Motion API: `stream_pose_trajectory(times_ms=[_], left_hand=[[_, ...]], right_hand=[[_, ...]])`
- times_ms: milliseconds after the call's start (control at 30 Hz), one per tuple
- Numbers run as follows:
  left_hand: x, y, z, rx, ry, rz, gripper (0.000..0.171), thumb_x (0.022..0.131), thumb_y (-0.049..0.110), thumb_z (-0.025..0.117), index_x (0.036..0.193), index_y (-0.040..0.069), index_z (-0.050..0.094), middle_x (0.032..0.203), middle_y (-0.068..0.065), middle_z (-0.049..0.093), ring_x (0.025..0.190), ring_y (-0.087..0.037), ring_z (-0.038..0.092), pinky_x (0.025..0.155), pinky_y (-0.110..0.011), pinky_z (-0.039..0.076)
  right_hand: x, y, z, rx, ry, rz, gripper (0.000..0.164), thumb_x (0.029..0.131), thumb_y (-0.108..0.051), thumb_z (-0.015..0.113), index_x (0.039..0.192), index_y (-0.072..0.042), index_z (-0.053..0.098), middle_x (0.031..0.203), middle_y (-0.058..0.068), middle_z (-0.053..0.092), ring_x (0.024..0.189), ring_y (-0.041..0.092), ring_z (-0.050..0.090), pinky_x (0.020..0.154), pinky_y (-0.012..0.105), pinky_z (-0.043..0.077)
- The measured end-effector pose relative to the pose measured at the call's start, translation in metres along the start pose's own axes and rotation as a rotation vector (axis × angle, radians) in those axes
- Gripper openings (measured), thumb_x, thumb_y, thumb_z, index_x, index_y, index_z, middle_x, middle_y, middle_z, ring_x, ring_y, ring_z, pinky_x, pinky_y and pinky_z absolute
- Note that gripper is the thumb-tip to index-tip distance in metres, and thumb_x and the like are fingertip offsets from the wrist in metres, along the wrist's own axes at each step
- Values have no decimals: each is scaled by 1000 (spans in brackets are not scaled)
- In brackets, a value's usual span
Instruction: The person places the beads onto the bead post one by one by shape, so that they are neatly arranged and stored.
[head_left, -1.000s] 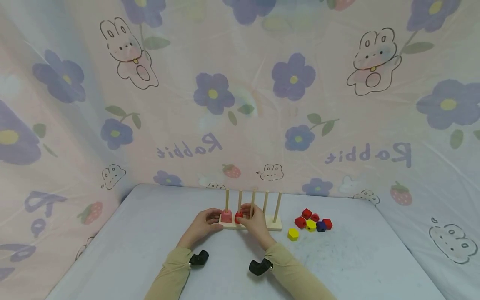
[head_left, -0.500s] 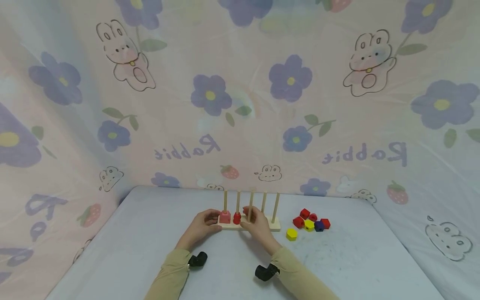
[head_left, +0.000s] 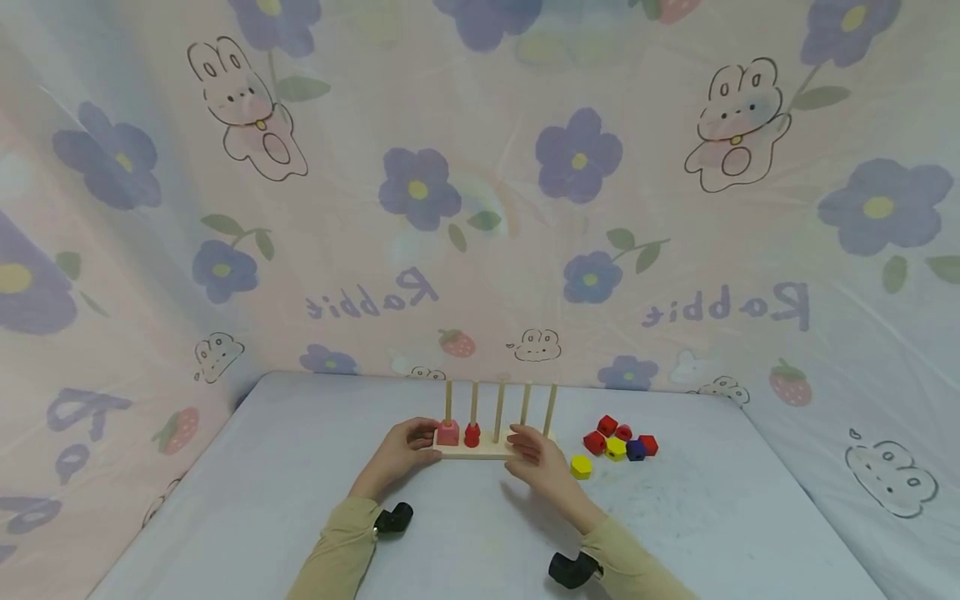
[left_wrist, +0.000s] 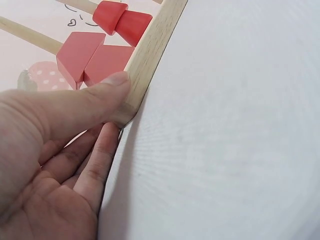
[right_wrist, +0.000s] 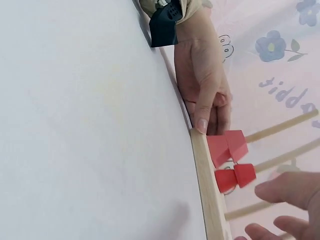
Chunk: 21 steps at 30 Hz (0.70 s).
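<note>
A wooden peg stand with several upright rods stands near the back of the table. My left hand grips its left end, and in the left wrist view the thumb lies on the edge of the base. Two pink beads are stacked on the leftmost rod. Beside them, two red beads sit on the second rod, while the other rods look bare. My right hand is in front of the stand's right part, fingers loosely bent and holding nothing.
To the right of the stand lies a loose yellow hexagonal bead. Beyond it is a cluster with several red beads, another yellow bead and a dark blue bead. A patterned curtain hangs behind the table.
My right hand has let go of the red bead on the second rod and moved right, toward the loose beads. My left hand keeps its hold on the stand.
</note>
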<state>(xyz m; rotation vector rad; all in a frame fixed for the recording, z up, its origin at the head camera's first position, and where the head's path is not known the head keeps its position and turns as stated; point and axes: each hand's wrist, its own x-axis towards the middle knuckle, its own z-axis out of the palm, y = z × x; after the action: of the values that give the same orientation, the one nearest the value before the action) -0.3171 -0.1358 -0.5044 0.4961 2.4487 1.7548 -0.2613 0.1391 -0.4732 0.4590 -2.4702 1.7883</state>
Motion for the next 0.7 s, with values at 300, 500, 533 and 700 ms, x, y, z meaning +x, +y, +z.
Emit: stream_pose_trajectory(times_ms=[300, 500, 533, 700], left_hand=[[0, 0, 1, -6, 4, -9, 49, 80, 2, 76, 124, 1, 57, 117, -14, 60, 107, -29, 60, 90, -34, 52], [0, -1, 0, -17, 6, 1, 49, 79, 2, 77, 124, 0, 56, 117, -15, 60, 107, -30, 60, 90, -34, 52], [0, -1, 0, -18, 7, 5, 49, 79, 2, 76, 124, 0, 56, 117, -15, 60, 107, -31, 60, 90, -35, 52], [-6, 12, 0, -30, 1, 22, 48, 80, -3, 74, 124, -6, 54, 117, -21, 59, 108, -37, 58, 92, -41, 50]], right_hand=[[-18, 1, -52, -56, 9, 80, 45, 87, 0, 68, 128, 5, 51, 117, 24, 60, 108, 37, 58, 94, 39, 49], [-22, 0, -89, -127, 76, 37, 41, 85, 4, 67, 123, 5, 54, 111, 23, 61, 103, 41, 59, 88, 34, 53], [-22, 0, -95, -153, 94, 18, 40, 85, 3, 67, 122, 5, 54, 110, 23, 62, 101, 41, 60, 86, 32, 54], [-19, 5, -124, -246, 148, 17, 41, 85, 1, 68, 124, 3, 54, 113, 23, 62, 103, 40, 59, 91, 44, 51]])
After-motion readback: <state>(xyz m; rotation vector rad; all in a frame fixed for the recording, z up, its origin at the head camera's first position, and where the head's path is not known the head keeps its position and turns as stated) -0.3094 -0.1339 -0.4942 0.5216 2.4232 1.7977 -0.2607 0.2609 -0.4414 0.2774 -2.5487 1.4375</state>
